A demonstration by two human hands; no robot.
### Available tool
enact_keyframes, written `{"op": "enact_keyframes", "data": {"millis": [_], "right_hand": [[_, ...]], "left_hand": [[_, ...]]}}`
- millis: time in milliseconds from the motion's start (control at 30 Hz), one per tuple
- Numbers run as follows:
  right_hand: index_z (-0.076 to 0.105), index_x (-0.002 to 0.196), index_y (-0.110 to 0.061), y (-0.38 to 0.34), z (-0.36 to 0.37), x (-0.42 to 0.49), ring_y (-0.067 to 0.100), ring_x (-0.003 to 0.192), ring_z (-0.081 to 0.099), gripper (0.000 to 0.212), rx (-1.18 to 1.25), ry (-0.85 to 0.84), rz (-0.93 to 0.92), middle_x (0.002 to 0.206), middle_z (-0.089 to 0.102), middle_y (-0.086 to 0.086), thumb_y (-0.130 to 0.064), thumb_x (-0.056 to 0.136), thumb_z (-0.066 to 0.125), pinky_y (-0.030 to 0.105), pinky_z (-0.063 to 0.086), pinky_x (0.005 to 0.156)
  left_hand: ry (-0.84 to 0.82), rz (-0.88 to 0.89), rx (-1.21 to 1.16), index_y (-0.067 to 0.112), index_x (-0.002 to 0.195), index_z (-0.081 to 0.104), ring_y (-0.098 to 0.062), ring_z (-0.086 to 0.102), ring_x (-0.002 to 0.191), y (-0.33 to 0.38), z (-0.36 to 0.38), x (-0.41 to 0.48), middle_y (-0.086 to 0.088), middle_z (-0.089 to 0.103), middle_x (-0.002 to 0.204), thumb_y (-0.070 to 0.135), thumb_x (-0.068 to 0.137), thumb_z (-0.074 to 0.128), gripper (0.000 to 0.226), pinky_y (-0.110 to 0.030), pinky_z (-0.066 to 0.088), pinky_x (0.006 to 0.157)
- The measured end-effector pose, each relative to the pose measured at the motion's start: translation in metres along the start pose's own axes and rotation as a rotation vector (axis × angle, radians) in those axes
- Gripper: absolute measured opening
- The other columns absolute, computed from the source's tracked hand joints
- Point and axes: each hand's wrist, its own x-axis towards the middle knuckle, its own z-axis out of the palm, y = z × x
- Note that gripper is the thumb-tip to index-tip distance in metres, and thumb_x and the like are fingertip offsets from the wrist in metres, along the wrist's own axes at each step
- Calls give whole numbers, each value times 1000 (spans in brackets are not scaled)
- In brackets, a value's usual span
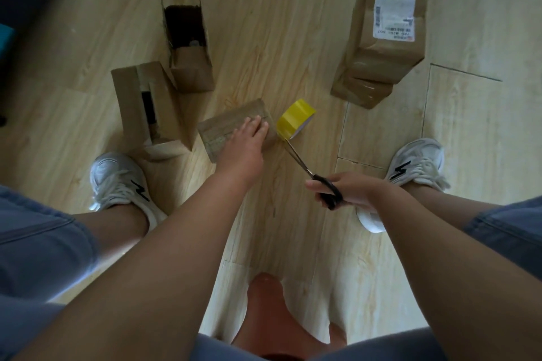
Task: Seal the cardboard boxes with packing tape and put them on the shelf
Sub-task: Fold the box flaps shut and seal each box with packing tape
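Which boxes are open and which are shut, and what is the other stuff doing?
small box: closed, left hand pressing flat on it.
tall box: top open.
side box: flaps open.
labelled box: closed, stacked on bottom box.
bottom box: closed, taped.
tape roll: on edge beside small box.
scissors: gripped by right hand, tips at the roll.

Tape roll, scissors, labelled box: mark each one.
tape roll [294,121], head view, on its yellow outer band.
scissors [306,167], head view, on the blades just above the handles.
labelled box [394,12], head view, on its white shipping label.
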Motion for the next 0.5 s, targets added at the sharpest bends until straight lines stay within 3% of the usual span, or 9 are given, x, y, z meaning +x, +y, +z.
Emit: {"op": "enact_keyframes", "data": {"millis": [67,333,433,500], "right_hand": [[74,102,-6,-2,2,4,23,90,69,78,-23,18,11,95,74,15,-75,67,66,40,54,100],[70,103,-2,-27,8,19,23,88,64,73,81,41,-7,91,68,14,-69,77,63,41,52,102],[70,104,-3,-35,6,28,20,85,63,67,126,62,6,89,67,9,-66,81,64,36,53,95],[70,95,-9,-39,5,33,18,78,63,60,117,82,39,82,67,5,-67,80,65,33,53,88]], "left_hand": [[1,2,-6,18,158,20,-17,4,153,0,0,-1,1,10,167,4,98,47,68,-34,8,121],[43,14,-55,19,158,21,-16,3,153,-4,6,-3,1,12,166,-2,97,43,68,-33,6,124],[66,17,-64,18,158,23,-16,4,153,-4,9,-5,0,15,166,0,97,43,67,-34,7,124],[86,21,-71,17,157,25,-16,7,153,-4,9,-6,0,18,165,2,97,45,65,-35,9,124]]}}
